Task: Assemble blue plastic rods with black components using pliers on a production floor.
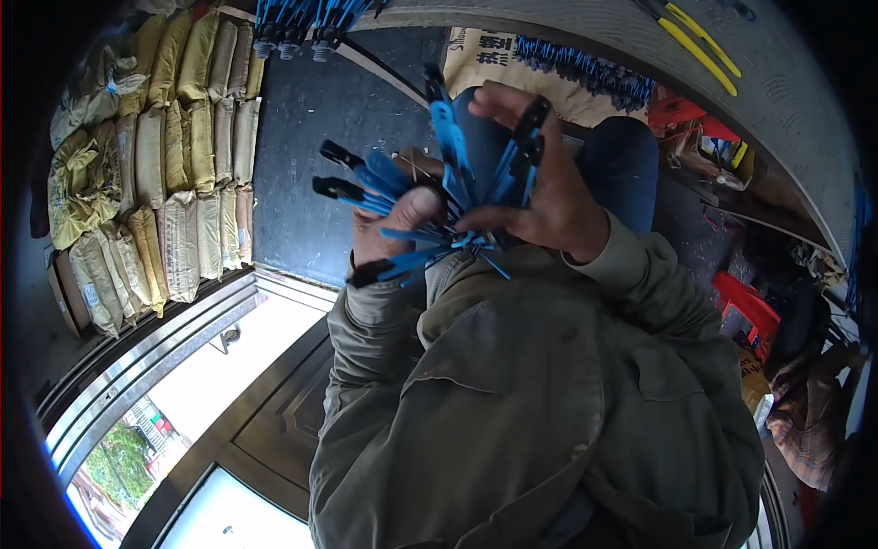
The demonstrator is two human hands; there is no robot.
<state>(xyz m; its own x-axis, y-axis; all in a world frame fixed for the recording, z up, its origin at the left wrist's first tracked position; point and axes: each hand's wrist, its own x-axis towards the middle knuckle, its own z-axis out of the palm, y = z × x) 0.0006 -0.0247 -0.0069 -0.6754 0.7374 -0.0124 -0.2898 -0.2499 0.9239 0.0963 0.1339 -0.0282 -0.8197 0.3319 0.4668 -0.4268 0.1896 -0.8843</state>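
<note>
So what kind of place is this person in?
Probably a small workshop or storeroom. Stuffed sacks are stacked in rows, blue-and-black parts lie on a workbench, and both hands hold a bundle of blue pieces.

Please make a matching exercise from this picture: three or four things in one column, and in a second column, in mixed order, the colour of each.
Things:
1. plastic stool
2. stacked sacks
3. long-handled tool on the bench
4. bundle of cables in both hands

Colours:
A. yellow
B. blue with black ends
C. red
D. tan and beige

Pairs: 1-C, 2-D, 3-A, 4-B
</note>
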